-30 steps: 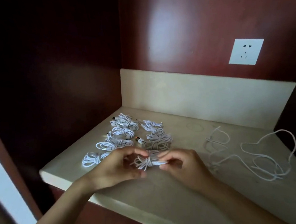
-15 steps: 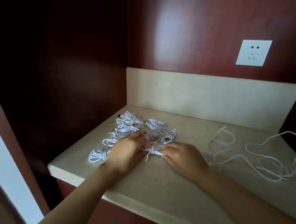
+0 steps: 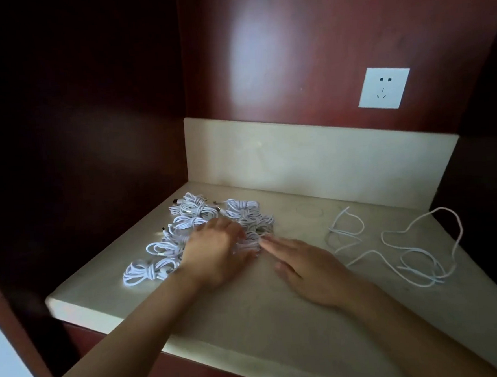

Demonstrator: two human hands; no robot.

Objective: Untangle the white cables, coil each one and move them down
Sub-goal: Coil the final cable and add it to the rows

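Neatly banked at far left of the pale counter (image 3: 250, 320): coiled white cables (image 3: 196, 214), tied into bundles and packed in rows, probably to keep finished work apart from the rest. Resting over the nearest bundle (image 3: 252, 240), left hand (image 3: 216, 251), fingers loosely spread and gripping nothing that shows, seemingly nudging it into line. Laid flat just beside, right hand (image 3: 308, 265), fingers straight, tips touching the same bundle's edge. Strewn well apart at right, loose white cables (image 3: 407, 253), uncoiled and overlapping, likely next for untangling. Mounted above on the red wall, a white socket (image 3: 383, 88).
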